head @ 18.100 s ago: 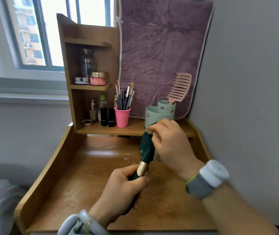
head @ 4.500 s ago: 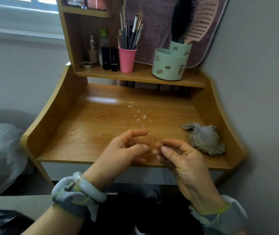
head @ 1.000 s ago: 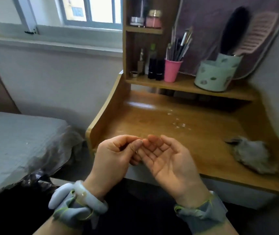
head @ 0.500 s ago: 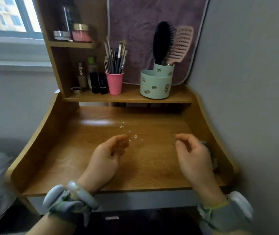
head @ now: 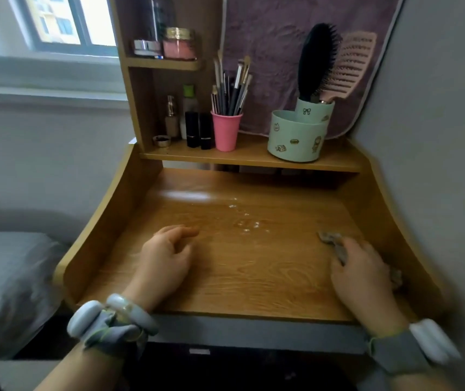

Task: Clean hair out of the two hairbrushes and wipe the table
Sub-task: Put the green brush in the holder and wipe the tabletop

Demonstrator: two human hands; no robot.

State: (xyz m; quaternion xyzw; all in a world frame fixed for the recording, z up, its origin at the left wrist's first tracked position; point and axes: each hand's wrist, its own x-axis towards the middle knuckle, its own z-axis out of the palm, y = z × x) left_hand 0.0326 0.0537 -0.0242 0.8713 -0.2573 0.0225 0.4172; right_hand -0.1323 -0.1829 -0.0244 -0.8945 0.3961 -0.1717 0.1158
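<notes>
Right hand (head: pixel 364 275): lies on the rag (head: pixel 335 244) by the right wall of the table (head: pixel 254 289), near its front edge; my fingers curl over the cloth and take hold, though blur hides how firmly
Left hand (head: pixel 166 261): rests left of the table's middle, fingers loosely bent, holding nothing
Rag: grey and crumpled, 1 end poking past my fingertips toward the table's back
How it will handle: I judge it soft, light and limp, folding wherever I pull; better bunched under the whole palm than pinched by 1 corner, so a broad pad meets the wood
2 hairbrushes: black brush (head: pixel 314 60) and pink brush (head: pixel 351 66) stand upright in the mint holder (head: pixel 296 139) on the shelf at the table's back right; that part looks done to me
White specks (head: pixel 247 221): scattered just behind the table's middle, well apart from the rag; I would wipe there first
Risk: light crumbs may skid off the table's open front edge
</notes>
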